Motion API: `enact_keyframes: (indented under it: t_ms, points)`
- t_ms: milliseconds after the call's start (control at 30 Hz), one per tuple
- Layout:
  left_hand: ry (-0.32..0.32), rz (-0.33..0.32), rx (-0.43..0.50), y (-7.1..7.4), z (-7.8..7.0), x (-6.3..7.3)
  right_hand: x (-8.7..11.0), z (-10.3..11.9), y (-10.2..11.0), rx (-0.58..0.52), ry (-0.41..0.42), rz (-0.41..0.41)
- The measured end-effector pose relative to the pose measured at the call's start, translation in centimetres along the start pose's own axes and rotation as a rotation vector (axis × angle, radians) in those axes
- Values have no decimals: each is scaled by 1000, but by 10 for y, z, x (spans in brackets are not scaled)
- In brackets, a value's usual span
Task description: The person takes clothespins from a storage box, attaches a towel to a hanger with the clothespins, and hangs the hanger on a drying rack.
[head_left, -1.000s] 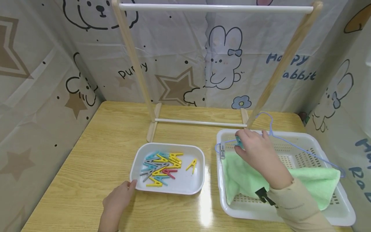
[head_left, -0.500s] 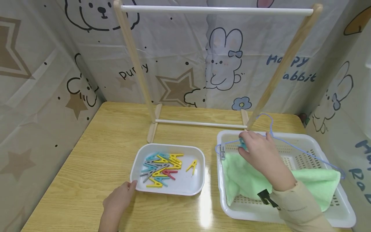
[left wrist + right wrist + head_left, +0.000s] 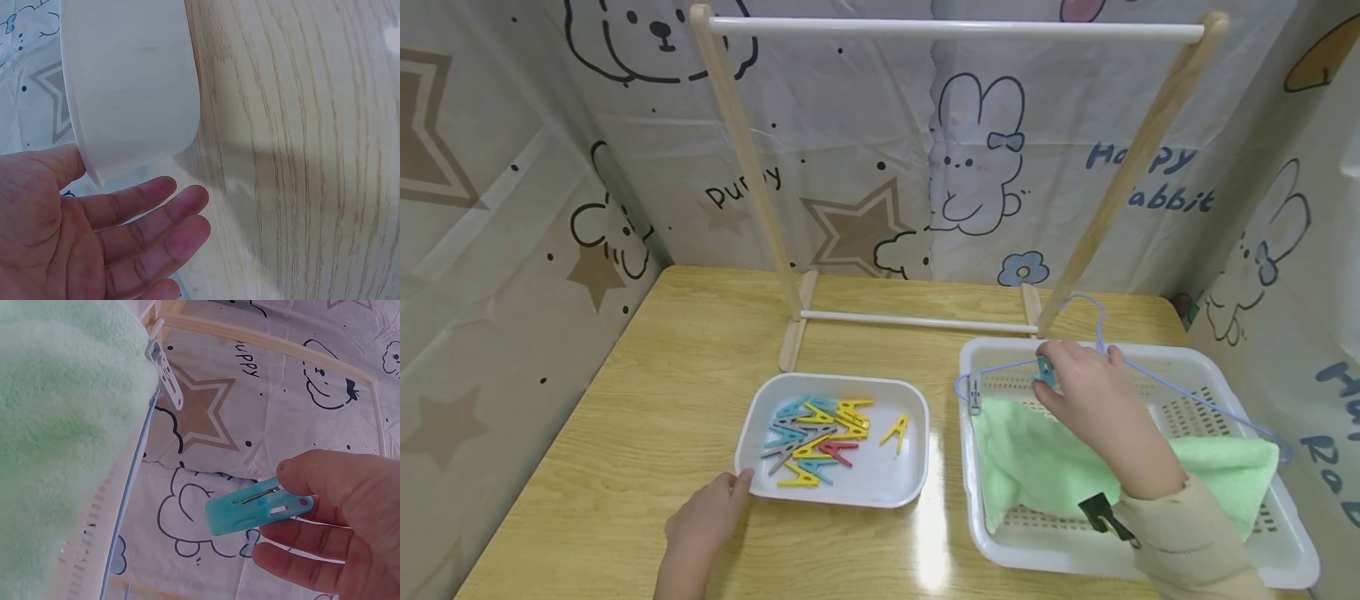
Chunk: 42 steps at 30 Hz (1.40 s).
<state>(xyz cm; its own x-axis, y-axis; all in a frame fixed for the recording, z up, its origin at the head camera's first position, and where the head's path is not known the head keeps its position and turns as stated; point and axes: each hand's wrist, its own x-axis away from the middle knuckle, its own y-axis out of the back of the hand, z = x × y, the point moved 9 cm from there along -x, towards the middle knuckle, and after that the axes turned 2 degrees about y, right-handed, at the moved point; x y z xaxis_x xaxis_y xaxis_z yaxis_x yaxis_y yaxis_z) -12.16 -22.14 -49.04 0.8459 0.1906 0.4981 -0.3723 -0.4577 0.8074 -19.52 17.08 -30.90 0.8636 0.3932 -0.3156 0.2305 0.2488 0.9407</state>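
Between thumb and fingers, my right hand (image 3: pixel 1093 400) pinches a teal clothespin (image 3: pixel 259 505) over the back of the white basket (image 3: pixel 967 492), close to the blue hanger (image 3: pixel 1191 390). A green towel (image 3: pixel 1037 454) hangs along the hanger, and a grey clothespin (image 3: pixel 975 393) clips its left end. In the right wrist view the teal clothespin is apart from the towel. My left hand (image 3: pixel 703 517) is at the near left corner of a white tray (image 3: pixel 880 492); its thumb touches the rim, the other fingers loosely extended below. Several clothespins (image 3: pixel 812 433) in yellow, teal, grey and red lie in the tray.
Behind the tray and basket stands a wooden rack with a white top bar (image 3: pixel 955 31) and a low white bar (image 3: pixel 917 321). Printed cloth (image 3: pixel 865 108) walls off the back and both sides of the wooden table (image 3: pixel 625 417).
My right hand has moved a little to the right along the hanger, carrying the teal clothespin. The left hand stays at the tray corner.
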Motion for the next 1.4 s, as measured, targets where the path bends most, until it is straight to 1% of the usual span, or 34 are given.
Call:
enact_keyframes:
  t_ms: [167, 433, 633, 800, 867, 1067, 1200, 1400]
  points:
    - [-12, -13, 1, 0, 0, 1, 2, -4, 3, -6, -26, 22]
    - [-18, -21, 6, 0, 1, 1, 6, -5, 11, 0, -18, -23]
    - [-20, -27, 9, 0, 1, 1, 10, -11, 12, 13, -30, -24]
    - [-16, -26, 13, 0, 1, 1, 13, -19, 16, 19, -63, -7]
    - [-15, -26, 15, 0, 1, 1, 15, -22, 18, 30, -66, -19]
    - [-19, -32, 13, 0, 1, 1, 21, -26, 24, 58, -39, -74]
    - [-28, -39, 9, 0, 0, 1, 24, -29, 26, 67, -42, -89]
    - [-10, -18, 20, 2, 3, 1, 27, -32, 24, 80, -47, -80]
